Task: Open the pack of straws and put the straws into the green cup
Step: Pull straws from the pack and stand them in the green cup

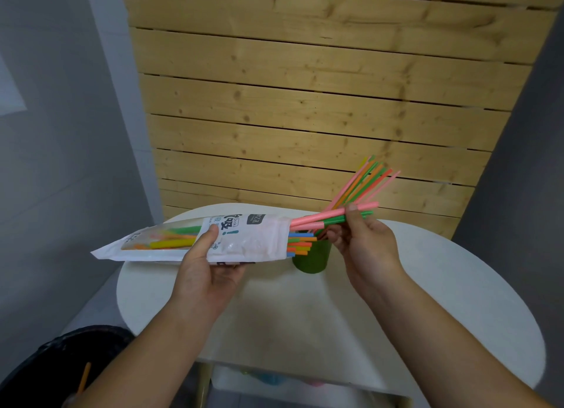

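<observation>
Straws poke from the open mouth of the pack, which the left hand holds level above the table, thumb pressed on top and fingers curled underneath. The right hand pinches a few pink and green straws between thumb and fingertips, their far ends partly out of the pack. The cup stands just below the pack's mouth, a fan of straws already leaning in it.

To do this well, I would draw the pinched straws straight along the pack's length, keep the pack level so the rest do not slide out, then tip them end-down into the cup.

The table is round and white, set before a wall of pale wooden planks with grey walls either side. A black bin sits low at the left.
</observation>
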### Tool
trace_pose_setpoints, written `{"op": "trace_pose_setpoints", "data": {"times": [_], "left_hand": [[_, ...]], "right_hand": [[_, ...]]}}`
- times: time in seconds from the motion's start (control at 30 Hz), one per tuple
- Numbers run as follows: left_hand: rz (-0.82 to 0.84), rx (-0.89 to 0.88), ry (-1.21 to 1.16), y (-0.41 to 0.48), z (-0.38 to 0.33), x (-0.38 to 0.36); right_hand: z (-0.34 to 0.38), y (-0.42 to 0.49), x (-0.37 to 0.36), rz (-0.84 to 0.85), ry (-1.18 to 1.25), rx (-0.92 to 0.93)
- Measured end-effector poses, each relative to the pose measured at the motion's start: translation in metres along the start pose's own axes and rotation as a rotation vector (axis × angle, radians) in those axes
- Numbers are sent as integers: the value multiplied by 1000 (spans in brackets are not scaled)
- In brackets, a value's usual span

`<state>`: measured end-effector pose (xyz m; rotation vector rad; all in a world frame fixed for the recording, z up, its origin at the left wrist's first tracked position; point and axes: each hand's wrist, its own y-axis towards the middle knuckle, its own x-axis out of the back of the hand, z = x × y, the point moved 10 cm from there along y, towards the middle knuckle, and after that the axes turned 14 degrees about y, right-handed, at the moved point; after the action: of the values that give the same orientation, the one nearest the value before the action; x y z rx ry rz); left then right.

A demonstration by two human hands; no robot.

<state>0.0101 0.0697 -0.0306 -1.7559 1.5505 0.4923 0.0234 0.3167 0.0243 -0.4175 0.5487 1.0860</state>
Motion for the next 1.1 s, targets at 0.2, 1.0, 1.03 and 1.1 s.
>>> {"op": "trace_pose_setpoints", "data": {"times": [0.2, 1.0, 1.03, 1.1], "left_hand": [[-6, 0, -22, 1, -1, 1], [-22, 0, -76, 1, 1, 3], [-21, 1, -77, 0, 1, 2], [-24, -1, -74, 1, 1, 3]], "right_hand": [[22, -2, -10, 67, -6, 70], [5, -2, -16, 117, 104, -158], [7, -1, -15, 107, 104, -147], [13, 1, -12, 91, 94, -117]]}}
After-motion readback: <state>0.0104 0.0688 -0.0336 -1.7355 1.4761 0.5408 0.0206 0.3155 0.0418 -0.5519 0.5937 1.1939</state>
